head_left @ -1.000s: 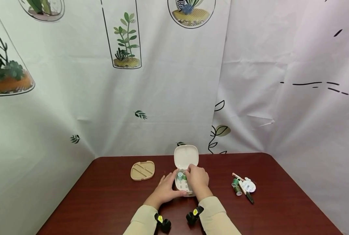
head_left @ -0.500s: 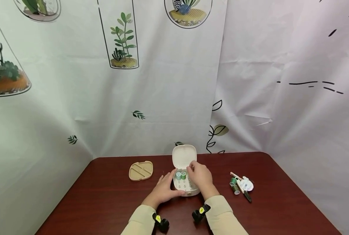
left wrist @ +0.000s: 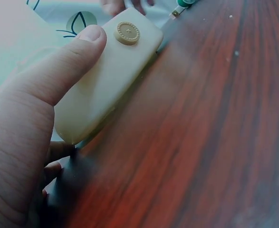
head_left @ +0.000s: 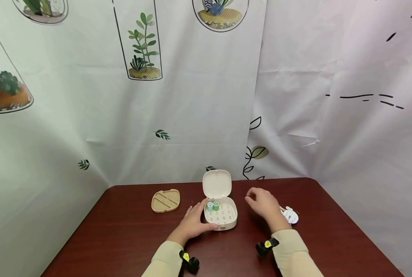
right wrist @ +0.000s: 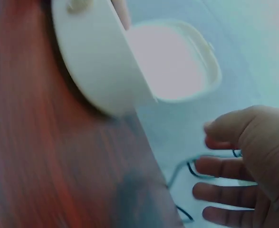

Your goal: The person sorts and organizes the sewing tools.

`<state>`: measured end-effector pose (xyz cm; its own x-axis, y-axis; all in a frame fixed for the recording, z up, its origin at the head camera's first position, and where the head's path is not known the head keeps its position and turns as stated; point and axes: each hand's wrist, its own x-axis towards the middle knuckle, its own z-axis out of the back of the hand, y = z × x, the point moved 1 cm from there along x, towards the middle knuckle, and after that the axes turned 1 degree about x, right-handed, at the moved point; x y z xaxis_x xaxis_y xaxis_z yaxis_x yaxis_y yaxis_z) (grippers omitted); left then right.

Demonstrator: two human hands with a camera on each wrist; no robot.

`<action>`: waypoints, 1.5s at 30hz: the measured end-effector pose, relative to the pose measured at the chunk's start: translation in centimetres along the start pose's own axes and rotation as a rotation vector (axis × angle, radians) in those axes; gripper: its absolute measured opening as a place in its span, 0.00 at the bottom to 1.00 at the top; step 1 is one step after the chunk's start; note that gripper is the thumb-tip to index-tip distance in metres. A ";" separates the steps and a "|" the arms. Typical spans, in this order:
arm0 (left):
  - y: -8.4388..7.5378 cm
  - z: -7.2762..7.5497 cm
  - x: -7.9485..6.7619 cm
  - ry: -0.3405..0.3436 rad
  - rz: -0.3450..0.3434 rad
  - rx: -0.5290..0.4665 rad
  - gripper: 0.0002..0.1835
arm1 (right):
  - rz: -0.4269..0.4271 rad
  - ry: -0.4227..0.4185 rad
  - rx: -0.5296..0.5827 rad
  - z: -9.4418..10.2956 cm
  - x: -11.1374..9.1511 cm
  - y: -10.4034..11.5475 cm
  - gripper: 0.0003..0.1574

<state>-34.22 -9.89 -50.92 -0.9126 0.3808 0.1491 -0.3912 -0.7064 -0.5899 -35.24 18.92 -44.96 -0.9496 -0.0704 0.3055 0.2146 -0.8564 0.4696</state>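
Note:
A white sewing box (head_left: 231,225) stands on the table with its lid (head_left: 217,184) raised. Rows of small pegs cover its floor, and a pale blue thread spool (head_left: 210,206) and a green thread spool (head_left: 216,206) stand in the back left corner. My left hand (head_left: 192,226) holds the box from the left, thumb along its front near the round tan button (left wrist: 128,33) and fingers round the side. To the right of the box, my right hand (head_left: 264,204) is in the air, fingers loosely bent with nothing between them in the right wrist view.
A tan slotted tray (head_left: 166,201) lies left of the box. At the right, a round white item (head_left: 291,216) shows beside my right forearm, which hides other small things there. Behind the table (head_left: 129,231) hangs a plant-print cloth (head_left: 199,107).
My right hand has left the green spool, which now stands in the box beside the blue one, and has moved right towards the small pile. The left hand has stayed on the box.

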 end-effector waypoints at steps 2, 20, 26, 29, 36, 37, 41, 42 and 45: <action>-0.1 0.1 0.1 -0.001 0.002 0.003 0.59 | -0.022 0.026 -0.029 1.0 -0.2 -1.2 0.05; 0.3 -0.1 -0.2 -0.008 0.011 -0.016 0.59 | -0.260 0.195 -0.099 4.8 -2.9 -4.7 0.15; 0.3 -0.1 -0.1 -0.010 0.005 -0.015 0.59 | -0.274 0.202 -0.099 4.4 -2.8 -4.8 0.12; 0.3 -0.1 -0.1 -0.009 0.005 -0.013 0.59 | -0.281 0.204 -0.106 4.2 -2.9 -4.8 0.16; 0.1 -0.1 -0.2 -0.006 0.009 0.001 0.59 | -0.260 0.214 -0.099 4.0 -2.9 -4.5 0.18; 0.1 -0.1 -0.2 -0.007 0.004 0.001 0.59 | -0.254 0.215 -0.094 3.9 -2.8 -4.5 0.18; -0.1 0.0 -0.1 -0.006 0.004 0.003 0.59 | -0.249 0.206 -0.093 3.7 -2.5 -4.3 0.15; 0.0 0.0 -0.1 -0.006 0.003 0.002 0.59 | -0.249 0.198 -0.091 3.6 -2.4 -4.2 0.13; 0.1 0.0 0.0 -0.009 0.006 0.008 0.59 | -0.236 0.172 -0.071 3.2 -2.1 -3.5 0.10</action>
<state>-34.25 -9.97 -51.03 -0.9159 0.3711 0.1531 -0.3867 -0.7133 -0.5845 -33.25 23.69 -44.58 -0.9974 0.0546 0.0473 -0.0275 -0.8927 0.4499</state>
